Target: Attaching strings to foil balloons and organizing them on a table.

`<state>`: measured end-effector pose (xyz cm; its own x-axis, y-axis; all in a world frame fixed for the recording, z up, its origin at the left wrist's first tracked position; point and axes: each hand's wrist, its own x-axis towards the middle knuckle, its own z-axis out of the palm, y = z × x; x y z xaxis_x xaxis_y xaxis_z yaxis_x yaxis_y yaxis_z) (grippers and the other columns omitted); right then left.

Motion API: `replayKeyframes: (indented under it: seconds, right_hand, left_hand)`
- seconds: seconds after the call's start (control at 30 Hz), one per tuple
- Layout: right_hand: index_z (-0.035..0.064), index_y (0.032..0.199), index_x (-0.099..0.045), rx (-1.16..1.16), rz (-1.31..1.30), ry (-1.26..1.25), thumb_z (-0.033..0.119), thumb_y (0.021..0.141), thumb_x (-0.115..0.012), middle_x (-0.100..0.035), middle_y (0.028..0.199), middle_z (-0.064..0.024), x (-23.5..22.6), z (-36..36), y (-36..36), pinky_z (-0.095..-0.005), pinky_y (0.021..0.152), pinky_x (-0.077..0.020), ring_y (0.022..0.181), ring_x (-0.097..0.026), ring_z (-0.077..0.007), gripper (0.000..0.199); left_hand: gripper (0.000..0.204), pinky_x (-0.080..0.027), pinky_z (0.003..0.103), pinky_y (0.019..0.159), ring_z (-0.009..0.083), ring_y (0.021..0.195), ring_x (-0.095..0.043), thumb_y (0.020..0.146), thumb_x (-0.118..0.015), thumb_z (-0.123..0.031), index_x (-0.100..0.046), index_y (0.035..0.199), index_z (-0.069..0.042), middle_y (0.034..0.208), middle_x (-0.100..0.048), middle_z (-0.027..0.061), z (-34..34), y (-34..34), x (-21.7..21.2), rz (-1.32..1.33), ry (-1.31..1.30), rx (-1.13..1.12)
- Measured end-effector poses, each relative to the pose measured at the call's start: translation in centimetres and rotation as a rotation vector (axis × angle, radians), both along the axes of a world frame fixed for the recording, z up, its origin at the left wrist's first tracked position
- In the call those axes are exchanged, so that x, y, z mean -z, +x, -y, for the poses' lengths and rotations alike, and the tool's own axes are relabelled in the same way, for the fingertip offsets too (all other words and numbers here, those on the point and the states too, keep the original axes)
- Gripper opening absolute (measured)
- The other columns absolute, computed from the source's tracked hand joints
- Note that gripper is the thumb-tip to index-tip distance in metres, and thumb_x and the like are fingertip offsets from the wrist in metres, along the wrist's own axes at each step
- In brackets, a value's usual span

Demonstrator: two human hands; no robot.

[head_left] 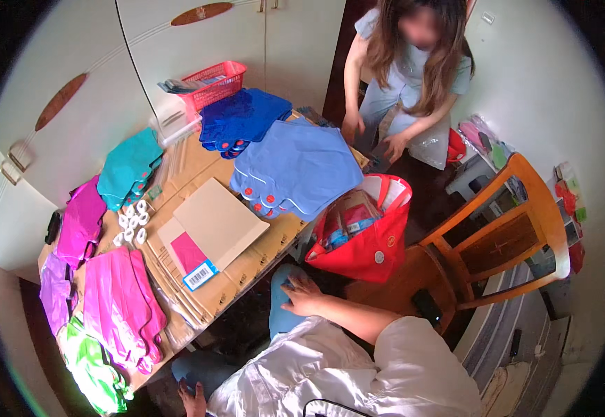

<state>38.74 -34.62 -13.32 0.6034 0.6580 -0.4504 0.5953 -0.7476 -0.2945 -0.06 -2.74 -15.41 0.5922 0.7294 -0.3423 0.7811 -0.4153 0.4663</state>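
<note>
My right hand [302, 295] rests on my right knee, with its fingers apart and nothing in it. Down at the lower edge, my left hand [192, 401] lies by my left leg, fingers spread and holding nothing. Both hands are off the table. The nearest stack on it is flat brown cardboard [224, 212] with a pink piece [188, 251] and a blue-and-white barcode label [200, 275]. Just beyond my right hand, a red bag [358, 258] holds packaged items.
Folded fabric piles lie around the table: light blue [299, 167], dark blue [240, 115], teal [127, 170], purple [80, 219], pink [118, 299], green [90, 368]. White rolls [133, 221] and a red basket [222, 80] are there too. A person [413, 76] sits opposite; a wooden chair [504, 243] stands right.
</note>
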Motion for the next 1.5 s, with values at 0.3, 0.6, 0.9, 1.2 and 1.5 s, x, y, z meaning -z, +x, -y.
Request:
replayKeyframes:
  seconds: [0.3, 0.6, 0.9, 1.2, 1.5]
  right_hand:
    - [0.0203, 0.148, -0.028, -0.009, 0.070, 0.035, 0.054, 0.091, -0.043, -0.006, 0.155, -0.0227, 4.5, 0.7, -1.1, -0.0586, 0.111, -0.0130, 0.140, -0.009, -0.0475, 0.069]
    - [0.0245, 0.148, -0.028, -0.010, 0.066, -0.011, 0.056, 0.091, -0.043, -0.004, 0.156, -0.0200, 5.0, 0.3, -1.1, -0.0568, 0.112, -0.0123, 0.142, -0.008, -0.0458, 0.067]
    - [0.0245, 0.149, -0.024, -0.047, 0.069, -0.061, 0.057, 0.092, -0.038, -0.002, 0.157, -0.0198, 4.8, 0.2, -1.0, -0.0579, 0.112, -0.0094, 0.141, -0.005, -0.0481, 0.067]
    - [0.0237, 0.149, -0.024, -0.047, 0.055, -0.033, 0.059, 0.091, -0.038, -0.001, 0.156, -0.0221, 5.1, 0.1, -0.9, -0.0583, 0.113, -0.0073, 0.141, -0.003, -0.0479, 0.070]
    - [0.0181, 0.146, -0.033, -0.062, 0.001, 0.049, 0.051, 0.092, -0.046, -0.015, 0.153, -0.0241, 2.8, 0.8, 0.0, -0.0508, 0.113, -0.0200, 0.139, -0.018, -0.0455, 0.064]
  left_hand:
    - [0.074, -0.019, 0.048, 0.114, 0.0483, 0.139, -0.011, 0.090, -0.057, -0.035, -0.021, 0.147, -0.003, 0.151, -0.004, 0.0320, -0.6, -1.3, 3.9, -0.097, -0.106, 0.082]
    - [0.064, -0.021, 0.047, 0.114, 0.0381, 0.140, -0.016, 0.093, -0.048, -0.045, -0.034, 0.145, -0.010, 0.149, -0.026, 0.0259, -1.1, 1.2, 6.2, -0.196, 0.012, 0.169]
    - [0.060, -0.024, 0.048, 0.112, 0.0394, 0.138, -0.022, 0.094, -0.047, -0.042, -0.036, 0.143, -0.009, 0.148, -0.028, 0.0260, -1.5, 2.1, 5.9, -0.334, 0.030, 0.422]
    - [0.055, -0.029, 0.048, 0.108, 0.0415, 0.133, -0.030, 0.095, -0.046, -0.038, -0.041, 0.140, -0.007, 0.145, -0.033, 0.0255, -2.0, 3.1, 4.1, -0.456, 0.061, 0.629]
    - [0.032, -0.045, 0.042, 0.090, 0.0350, 0.106, -0.056, 0.095, -0.053, -0.025, -0.059, 0.114, 0.000, 0.117, -0.058, 0.0224, -1.5, 1.8, 5.0, -0.135, 0.073, 0.322]
